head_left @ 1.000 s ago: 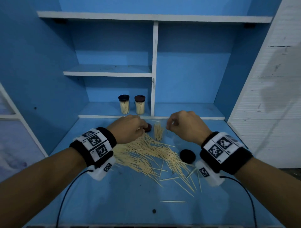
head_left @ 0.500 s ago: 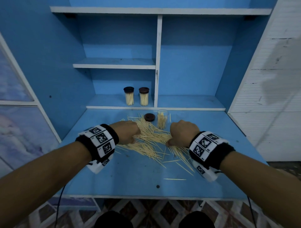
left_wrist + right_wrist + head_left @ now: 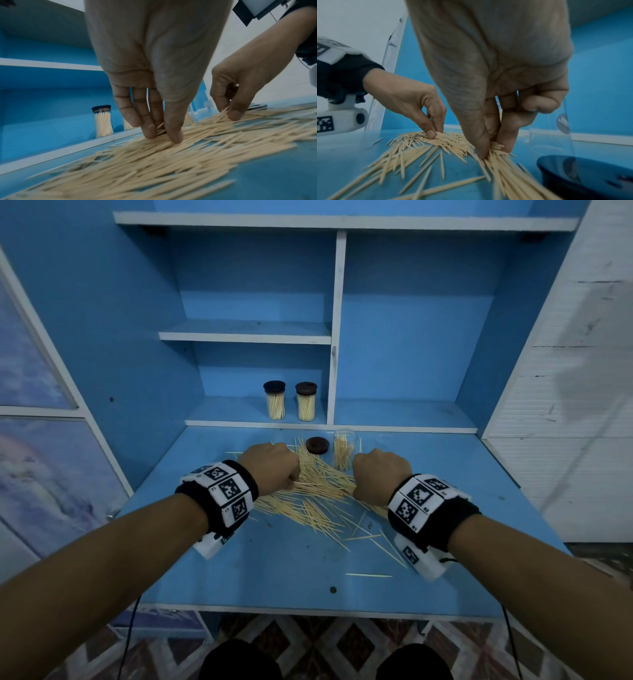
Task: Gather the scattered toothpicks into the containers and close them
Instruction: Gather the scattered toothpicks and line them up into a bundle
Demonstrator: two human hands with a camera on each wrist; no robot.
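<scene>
Most toothpicks (image 3: 318, 494) lie loose in a heap on the worktop (image 3: 291, 570), so by my reckoning the job is perhaps half done. Two jars (image 3: 274, 400) stand filled and capped on the shelf; an open jar (image 3: 343, 448) behind the heap is part full, its lid (image 3: 317, 445) beside it. Left hand (image 3: 270, 465) and right hand (image 3: 380, 475) each pinch a tuft of sticks.

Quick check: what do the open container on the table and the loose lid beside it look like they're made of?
The open container looks like clear plastic or glass; which one cannot be told. Toothpicks inside show plainly through its see-through wall. The loose lid is dark brown and matte, with a ringed top, probably plastic, possibly wood-look.
</scene>
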